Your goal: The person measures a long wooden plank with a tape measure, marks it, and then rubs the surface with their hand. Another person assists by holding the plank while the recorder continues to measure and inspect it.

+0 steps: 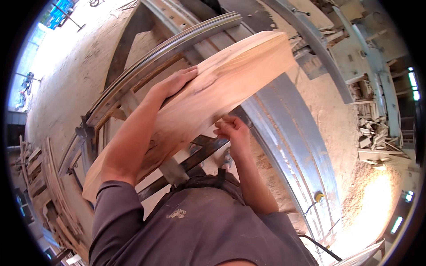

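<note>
A long, thick wooden plank (230, 84) with pale grain and some dark knots slants across the view, from low on the left to high on the right. My left arm reaches over it. My left hand (179, 82) is closed on the plank's far edge, the fingers partly out of sight. Close by the near edge is my right hand (233, 131), its fingers curled together and the tips by the wood. Whether anything small is in them is hidden. Part of the plank lies over the metal frame of a machine.
A grey metal machine table (293, 119) with long grooves extends to the right, with a yellow-and-black fitting (319, 196) on it. Beyond the plank runs a metal rail (177, 40). Wood offcuts (372, 133) lie at the right, beside a sawdust heap (368, 195). Stacked boards (57, 190) are at left.
</note>
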Demonstrator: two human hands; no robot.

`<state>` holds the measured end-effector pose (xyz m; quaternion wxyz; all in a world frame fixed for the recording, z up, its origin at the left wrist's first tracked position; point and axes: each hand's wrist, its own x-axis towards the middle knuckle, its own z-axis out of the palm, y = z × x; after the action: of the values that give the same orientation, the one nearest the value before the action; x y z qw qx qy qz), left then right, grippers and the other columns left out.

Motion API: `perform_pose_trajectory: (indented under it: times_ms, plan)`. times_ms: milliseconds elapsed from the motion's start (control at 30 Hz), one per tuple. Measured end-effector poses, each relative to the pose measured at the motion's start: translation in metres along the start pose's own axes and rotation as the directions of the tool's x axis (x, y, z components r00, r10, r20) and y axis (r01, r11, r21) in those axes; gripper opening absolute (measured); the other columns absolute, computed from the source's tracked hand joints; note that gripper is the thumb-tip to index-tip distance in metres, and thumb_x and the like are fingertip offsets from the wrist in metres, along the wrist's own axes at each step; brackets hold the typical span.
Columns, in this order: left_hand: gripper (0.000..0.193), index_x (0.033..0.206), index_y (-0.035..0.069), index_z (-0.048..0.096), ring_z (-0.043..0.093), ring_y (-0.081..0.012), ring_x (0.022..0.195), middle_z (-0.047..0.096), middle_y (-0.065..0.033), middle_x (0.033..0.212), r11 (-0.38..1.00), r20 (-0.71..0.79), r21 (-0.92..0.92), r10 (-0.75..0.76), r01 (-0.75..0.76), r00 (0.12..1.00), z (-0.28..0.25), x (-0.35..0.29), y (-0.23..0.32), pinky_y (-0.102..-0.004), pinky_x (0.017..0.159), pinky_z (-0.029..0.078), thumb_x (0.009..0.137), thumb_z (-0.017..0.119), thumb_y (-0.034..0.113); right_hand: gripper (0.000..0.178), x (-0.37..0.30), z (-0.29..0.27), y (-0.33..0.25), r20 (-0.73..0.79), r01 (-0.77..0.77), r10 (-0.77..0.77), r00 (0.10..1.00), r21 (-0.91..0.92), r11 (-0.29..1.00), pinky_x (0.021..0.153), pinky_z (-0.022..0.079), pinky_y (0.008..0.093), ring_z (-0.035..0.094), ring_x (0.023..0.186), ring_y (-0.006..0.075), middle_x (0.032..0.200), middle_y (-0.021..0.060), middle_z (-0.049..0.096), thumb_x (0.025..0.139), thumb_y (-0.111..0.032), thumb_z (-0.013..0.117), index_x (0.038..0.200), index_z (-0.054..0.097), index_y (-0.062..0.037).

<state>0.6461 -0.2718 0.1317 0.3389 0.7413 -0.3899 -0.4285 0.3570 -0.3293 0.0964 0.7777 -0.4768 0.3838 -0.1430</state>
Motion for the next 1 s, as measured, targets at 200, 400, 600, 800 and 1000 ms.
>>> perform_pose_trajectory:
  times_ms: [200, 400, 600, 800, 1000]
  plan:
    - [0.068, 0.152, 0.001, 0.038, 0.032, -0.0246, 0.147, 0.037, -0.0156, 0.159, 0.999, -0.038, 0.044, -0.028, 0.029, 0.999, 0.004, -0.008, 0.012, -0.0334, 0.120, 0.020, 0.103, 0.041, 0.048, 0.062, 0.033, -0.007, -0.081, -0.061, 0.269, -0.267, 0.962, 0.030, 0.963, 0.062, 0.051, 0.0276, 0.066, 0.068, 0.0169, 0.088, 0.0131, 0.068, 0.094, -0.006, 0.058, 0.149, 0.033, 0.0054]
    - [0.069, 0.153, 0.002, 0.038, 0.034, -0.0254, 0.146, 0.038, -0.0159, 0.159, 1.000, -0.042, 0.006, -0.022, 0.022, 0.999, 0.004, -0.001, -0.005, -0.0334, 0.120, 0.022, 0.103, 0.040, 0.051, 0.081, 0.050, 0.022, -0.083, 0.077, 0.254, -0.249, 0.965, -0.059, 0.965, 0.060, 0.051, 0.0278, 0.064, 0.064, 0.0172, 0.088, 0.0153, 0.069, 0.094, -0.006, 0.056, 0.159, 0.007, -0.0013]
    - [0.065, 0.151, 0.010, 0.044, 0.041, -0.0301, 0.143, 0.045, -0.0148, 0.154, 0.994, -0.083, 0.100, 0.041, -0.033, 0.996, 0.001, 0.008, -0.024, -0.0359, 0.118, 0.028, 0.102, 0.039, 0.053, 0.093, 0.009, 0.087, -0.029, 0.247, 0.392, -0.317, 0.916, -0.376, 0.840, 0.067, 0.054, 0.0322, 0.066, 0.069, 0.0205, 0.082, 0.0137, 0.068, 0.090, -0.004, 0.063, 0.158, 0.000, 0.0005]
    - [0.063, 0.150, 0.008, 0.045, 0.040, -0.0284, 0.143, 0.044, -0.0143, 0.155, 0.991, -0.064, 0.108, 0.092, -0.085, 0.994, 0.000, 0.011, -0.018, -0.0345, 0.119, 0.026, 0.102, 0.041, 0.050, 0.095, -0.020, 0.111, -0.008, 0.390, 0.480, -0.296, 0.872, -0.558, 0.677, 0.076, 0.053, 0.0381, 0.067, 0.077, 0.0307, 0.082, 0.0147, 0.067, 0.086, -0.003, 0.064, 0.159, 0.004, -0.0030]
    - [0.066, 0.150, 0.001, 0.041, 0.031, -0.0266, 0.148, 0.035, -0.0152, 0.160, 0.998, -0.008, 0.012, 0.057, -0.057, 0.998, 0.000, 0.002, -0.008, -0.0330, 0.122, 0.019, 0.104, 0.038, 0.047, 0.093, -0.023, 0.114, -0.010, 0.375, 0.448, -0.278, 0.885, -0.517, 0.729, 0.083, 0.051, 0.0446, 0.065, 0.088, 0.0392, 0.093, 0.0201, 0.065, 0.082, -0.004, 0.061, 0.159, 0.010, -0.0033]
